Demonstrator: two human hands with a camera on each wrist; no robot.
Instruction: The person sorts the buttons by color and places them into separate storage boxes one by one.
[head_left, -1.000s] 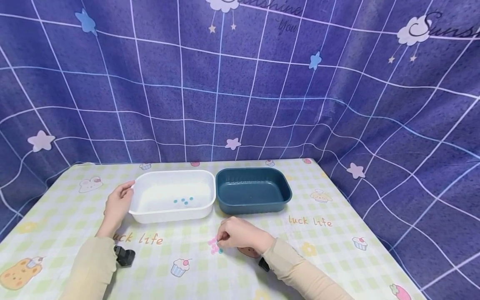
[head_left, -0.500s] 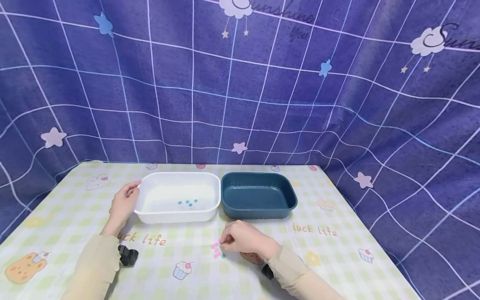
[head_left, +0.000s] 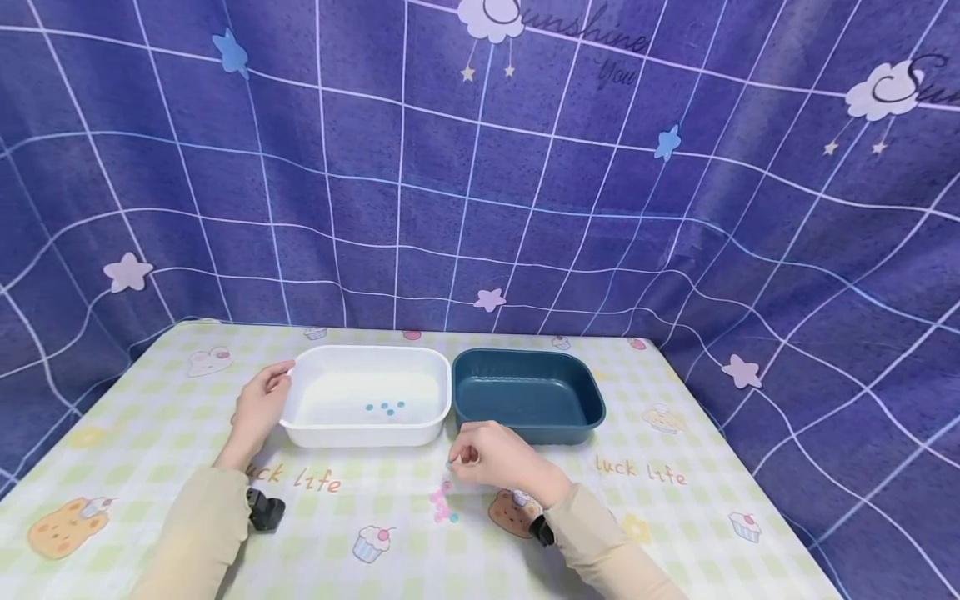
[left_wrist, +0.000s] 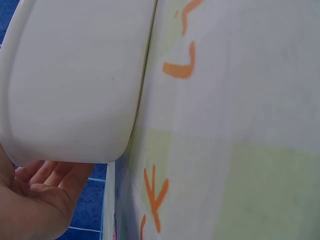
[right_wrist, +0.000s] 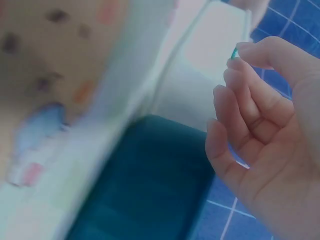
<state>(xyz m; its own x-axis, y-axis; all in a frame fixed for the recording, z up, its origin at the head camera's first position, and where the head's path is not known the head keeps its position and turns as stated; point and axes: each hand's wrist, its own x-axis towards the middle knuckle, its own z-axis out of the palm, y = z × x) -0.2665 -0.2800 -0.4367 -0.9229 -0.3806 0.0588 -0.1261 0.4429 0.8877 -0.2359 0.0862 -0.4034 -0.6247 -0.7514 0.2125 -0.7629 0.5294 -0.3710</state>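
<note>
My left hand [head_left: 261, 404] holds the left end of a white plastic tray [head_left: 360, 435], its fingers at the rim and end wall. Inside that tray lie several small teal discs [head_left: 390, 412]. Thumb and index finger of my right hand [head_left: 495, 457] pinch a small teal disc [right_wrist: 234, 53], raised over the cloth in front of the gap between the trays. The other right-hand fingers are loosely bent. Below that hand, several pink discs [head_left: 439, 498] and one teal disc [head_left: 453, 517] lie in a small cluster on the cloth.
A dark teal tray [head_left: 525, 435] stands right beside the white one, its left end against it. Under everything spreads a checked tablecloth [head_left: 300, 550] with printed cartoons. A blue curtain [head_left: 420, 183] hangs behind the table.
My right hand has lifted from the disc cluster towards the trays, with a teal disc pinched in its fingertips. The left hand stays at the white tray. The head view has shifted slightly.
</note>
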